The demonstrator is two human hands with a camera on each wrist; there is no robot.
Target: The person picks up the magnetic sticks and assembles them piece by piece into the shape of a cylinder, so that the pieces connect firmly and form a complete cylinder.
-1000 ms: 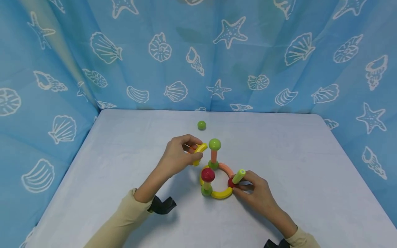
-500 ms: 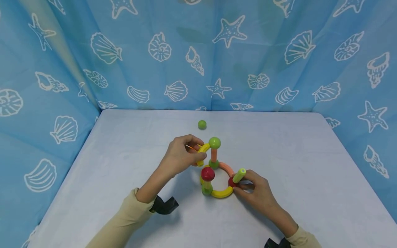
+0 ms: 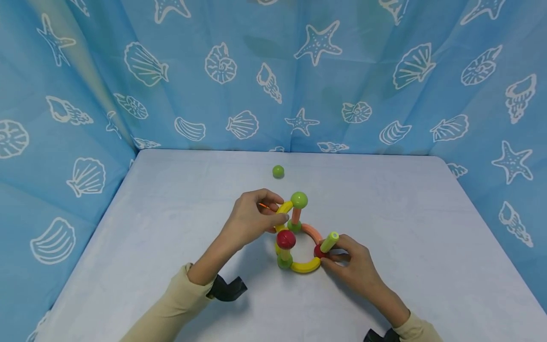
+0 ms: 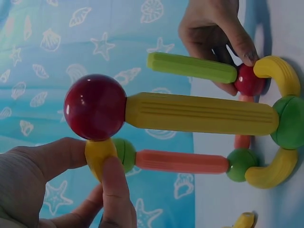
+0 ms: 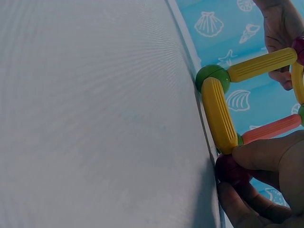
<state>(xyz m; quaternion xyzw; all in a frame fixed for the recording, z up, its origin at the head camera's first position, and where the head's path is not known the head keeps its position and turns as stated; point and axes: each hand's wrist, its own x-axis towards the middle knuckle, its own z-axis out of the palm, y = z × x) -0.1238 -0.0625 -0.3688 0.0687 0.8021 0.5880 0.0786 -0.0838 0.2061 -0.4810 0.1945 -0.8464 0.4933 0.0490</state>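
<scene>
A frame of balls and rods, like a magnetic building toy, stands on the white table. My left hand (image 3: pixel 254 216) pinches a curved yellow rod (image 4: pixel 100 154) between thumb and fingers. In the left wrist view this rod touches the upper red ball (image 4: pixel 95 107) and the upper green ball (image 4: pixel 125 155). Those balls top a straight yellow rod (image 4: pixel 204 113) and a salmon rod (image 4: pixel 183 161). My right hand (image 3: pixel 356 266) pinches the lower red ball (image 5: pixel 232 169) at the base ring. From that ball a light green rod (image 3: pixel 329 242) rises at a tilt with nothing on top.
A loose green ball (image 3: pixel 278 171) lies behind the frame. Near the base, a yellow piece (image 4: pixel 244 221) shows at the lower edge of the left wrist view. A blue shell-patterned curtain (image 3: pixel 265 95) hangs behind the white table (image 3: pixel 406 204).
My left hand has moved slightly right, bringing the curved yellow rod against the upper balls. The upper green ball has leaned a little right. My right hand has stayed on the lower red ball.
</scene>
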